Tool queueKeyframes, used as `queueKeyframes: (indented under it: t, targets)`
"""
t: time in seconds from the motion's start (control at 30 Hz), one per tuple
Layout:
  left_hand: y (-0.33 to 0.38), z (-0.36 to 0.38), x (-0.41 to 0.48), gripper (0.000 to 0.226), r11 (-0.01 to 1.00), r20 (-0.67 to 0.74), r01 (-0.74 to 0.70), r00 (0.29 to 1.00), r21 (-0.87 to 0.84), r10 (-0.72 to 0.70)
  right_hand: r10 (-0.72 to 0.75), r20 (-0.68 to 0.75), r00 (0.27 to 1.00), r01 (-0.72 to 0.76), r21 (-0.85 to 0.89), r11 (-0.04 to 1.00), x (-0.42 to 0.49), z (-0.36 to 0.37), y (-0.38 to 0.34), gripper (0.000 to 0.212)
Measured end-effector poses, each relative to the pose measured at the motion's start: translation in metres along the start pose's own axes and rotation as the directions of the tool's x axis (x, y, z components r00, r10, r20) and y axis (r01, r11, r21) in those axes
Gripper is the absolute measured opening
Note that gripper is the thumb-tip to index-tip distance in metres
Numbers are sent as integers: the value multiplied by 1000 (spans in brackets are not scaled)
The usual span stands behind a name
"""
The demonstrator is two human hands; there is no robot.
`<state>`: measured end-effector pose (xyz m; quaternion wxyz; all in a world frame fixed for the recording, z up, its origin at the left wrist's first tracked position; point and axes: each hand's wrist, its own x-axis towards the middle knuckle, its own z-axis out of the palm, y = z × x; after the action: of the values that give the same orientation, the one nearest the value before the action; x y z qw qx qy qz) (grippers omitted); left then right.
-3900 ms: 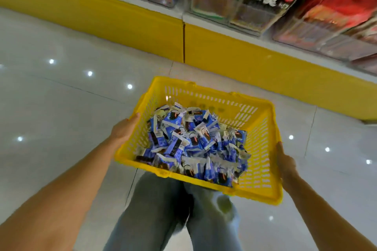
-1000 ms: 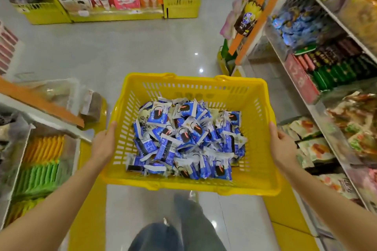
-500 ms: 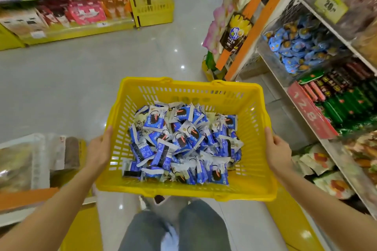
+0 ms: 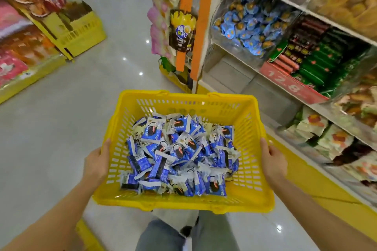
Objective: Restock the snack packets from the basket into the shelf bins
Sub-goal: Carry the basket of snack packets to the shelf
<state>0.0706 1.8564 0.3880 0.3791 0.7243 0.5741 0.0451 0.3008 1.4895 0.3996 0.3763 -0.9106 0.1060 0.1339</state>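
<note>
Slotted yellow plastic basket [image 4: 247, 171], rectangular, heaped with crinkly blue-white snack packets [image 4: 179, 155]; left hand [image 4: 97, 162] and right hand [image 4: 272, 162] grasp its side rims.

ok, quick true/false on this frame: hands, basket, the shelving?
1. The left hand and right hand grip the yellow basket by its sides. True.
2. The basket is empty. False: blue-and-white snack packets cover its bottom.
3. The right hand pinches a packet. False: it holds only the basket.
4. A clear bin of blue-wrapped snacks sits on the right-hand shelving. True.
5. The red 12.8 price strip is on the left-hand shelving. False: it is on the right, below that bin.
</note>
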Motion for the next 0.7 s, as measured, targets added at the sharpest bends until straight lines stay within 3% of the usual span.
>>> queueKeyframes:
  t: [0.1,0.37,0.7]
  targets:
    - [30,30,21,51,997,54,-34,998,68,30,70,-33,997,-69,43,997,21,-4,14,53]
    - [94,106,45,62,984,145,-94,987,148,72,158,-26,987,-160,-63,985,93,-30,32,56]
    - [115,152,118,63,962,255,-157,962,223,97,310,-117,944,-318,-65,946,117,12,48,57]
